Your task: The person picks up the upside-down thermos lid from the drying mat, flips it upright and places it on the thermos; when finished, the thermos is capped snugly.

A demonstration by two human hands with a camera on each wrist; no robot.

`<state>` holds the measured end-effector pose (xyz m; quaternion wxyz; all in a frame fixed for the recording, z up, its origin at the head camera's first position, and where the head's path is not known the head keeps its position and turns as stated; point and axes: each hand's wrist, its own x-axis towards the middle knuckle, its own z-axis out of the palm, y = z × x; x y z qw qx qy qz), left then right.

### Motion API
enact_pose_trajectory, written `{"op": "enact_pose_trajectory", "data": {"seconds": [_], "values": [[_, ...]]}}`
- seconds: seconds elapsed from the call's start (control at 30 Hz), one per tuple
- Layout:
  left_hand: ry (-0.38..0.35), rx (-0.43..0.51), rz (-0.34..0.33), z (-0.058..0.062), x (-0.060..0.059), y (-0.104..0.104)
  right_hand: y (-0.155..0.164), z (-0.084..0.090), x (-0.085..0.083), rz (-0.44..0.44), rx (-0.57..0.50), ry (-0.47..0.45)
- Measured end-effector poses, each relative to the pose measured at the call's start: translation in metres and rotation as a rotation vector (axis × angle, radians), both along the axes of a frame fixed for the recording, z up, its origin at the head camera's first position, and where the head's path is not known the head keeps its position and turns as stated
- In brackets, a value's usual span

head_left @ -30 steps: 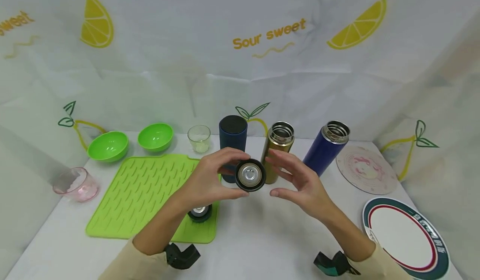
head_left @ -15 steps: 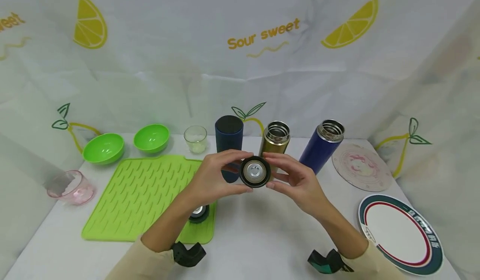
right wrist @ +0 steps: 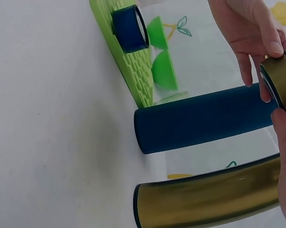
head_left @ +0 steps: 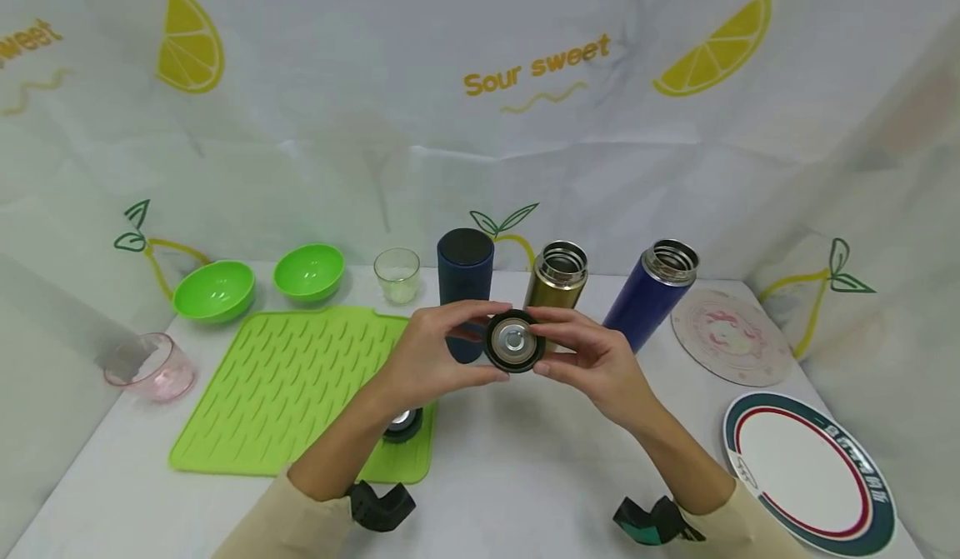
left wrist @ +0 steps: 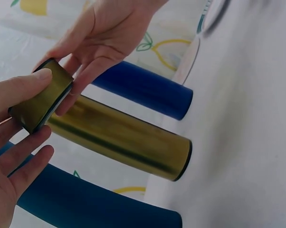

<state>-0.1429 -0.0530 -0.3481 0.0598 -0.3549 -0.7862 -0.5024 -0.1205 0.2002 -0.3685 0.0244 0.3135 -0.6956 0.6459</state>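
- Backdrop cloth (head_left: 480, 167): "Sour sweet" (head_left: 537, 66) in yellow, centre.
- Same cloth, far left edge: cut-off "sweet" (head_left: 30, 42).
- Plate (head_left: 810, 526) rim: lettering, too small to read.

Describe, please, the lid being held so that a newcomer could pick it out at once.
Start at the green mat; just right of it, both hands hold the gold lid above the table, before the gold flask. The other lid lies on the mat and is blue.

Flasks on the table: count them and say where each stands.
3, all upright in a row behind the hands: a dark blue flask on the left, still capped, a gold flask in the middle, open, and a blue flask on the right, open. None seems hidden.
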Motion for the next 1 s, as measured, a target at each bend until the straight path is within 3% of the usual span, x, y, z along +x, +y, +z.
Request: {"op": "enact_pose_trajectory", "data": {"seconds": [0.3,0.47,0.7,1.0], "values": [[-0.056,0.047,-0.024,0.0022,0.0013,0.0024,-0.0001,0.0022,-0.0006,-0.033,-0.021,0.028],[-0.154,0.087,0.021,0.0031,0.0007,0.0026,-0.0011,0.003,-0.0009,-0.026,-0.052,0.034],[-0.215,0.088,0.068,0.0041,0.0024,0.0036,-0.0046,0.0032,0.0008,-0.049,-0.009,0.0],[-0.197,0.128,0.049,0.0037,0.0048,0.0055,-0.007,-0.0013,-0.0002,-0.078,-0.057,0.055]]}}
